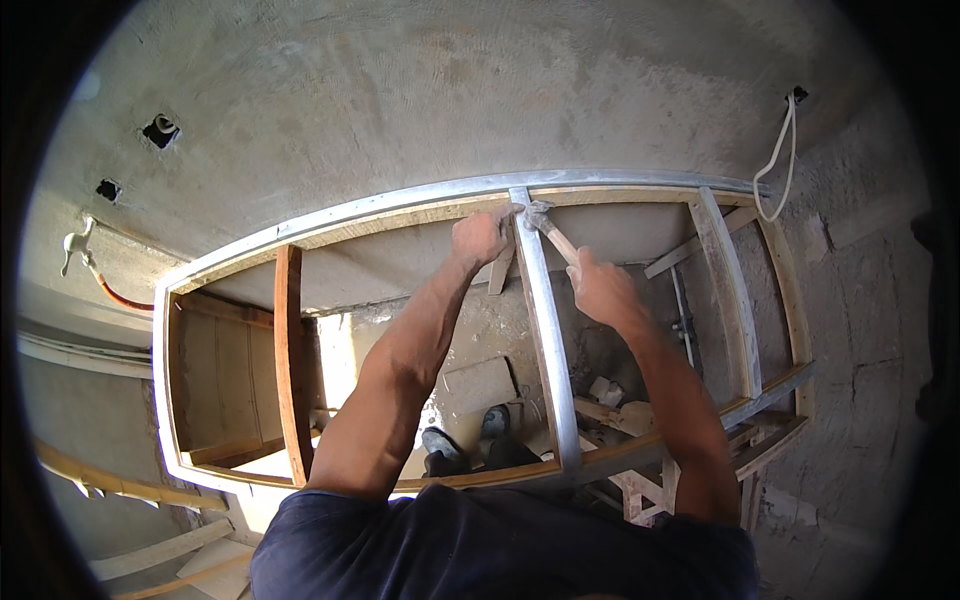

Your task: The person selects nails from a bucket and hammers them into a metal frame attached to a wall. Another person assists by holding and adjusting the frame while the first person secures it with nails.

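My right hand point(604, 288) is wrapped round the wooden handle of a hammer point(561, 243). The hammer's metal head lies against the far end of a metal-faced crossbar point(543, 330), where it meets the long back rail point(400, 202). Just left of the hammer head, my left hand point(480, 234) is closed, its fingertips at the edge of the same crossbar. Whatever those fingers pinch, if anything, is too small to see. Both forearms reach over the wood and metal frame.
A brown wooden crossbar point(288, 350) spans the frame on the left, a metal-faced one point(727, 290) on the right. Behind stands a plastered wall point(450, 110); a white cable point(788, 160) hangs from it. A tap point(78, 243) is at the left. My shoes point(494, 422) show below.
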### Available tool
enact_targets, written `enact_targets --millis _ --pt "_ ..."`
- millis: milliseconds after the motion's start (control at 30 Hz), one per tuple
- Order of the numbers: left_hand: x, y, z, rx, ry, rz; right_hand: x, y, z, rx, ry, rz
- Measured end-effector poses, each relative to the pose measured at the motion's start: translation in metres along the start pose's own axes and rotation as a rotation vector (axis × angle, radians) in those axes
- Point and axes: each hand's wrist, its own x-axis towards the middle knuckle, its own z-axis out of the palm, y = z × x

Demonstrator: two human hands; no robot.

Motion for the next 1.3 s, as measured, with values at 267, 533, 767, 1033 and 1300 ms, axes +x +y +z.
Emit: enact_targets --millis 267,533,767,1033,1300 --pt "0.0 0.006 0.003 -0.011 0.079 0.023 -0.02 -0.009 -0.022 0.115 0.002 0.005" --pt "-0.102 0.032 0.039 -0.976 0.184 -0.105 -0.155 -0.042 -0.019 0.681 0.312 0.02" --pt "-0.257 0.104 -0.012 -1.63 -0.304 -0.184 -0.209 -0.082 -0.014 0.751 0.441 -0.201" --pt "-0.328 0.062 -0.003 -1.317 0.014 0.549 -0.256 -0.156 0.045 0.574 0.527 -0.251" --pt "-0.39 -0.002 0.013 -1.339 -0.156 0.254 -0.302 -0.195 0.112 0.564 0.396 -0.186"
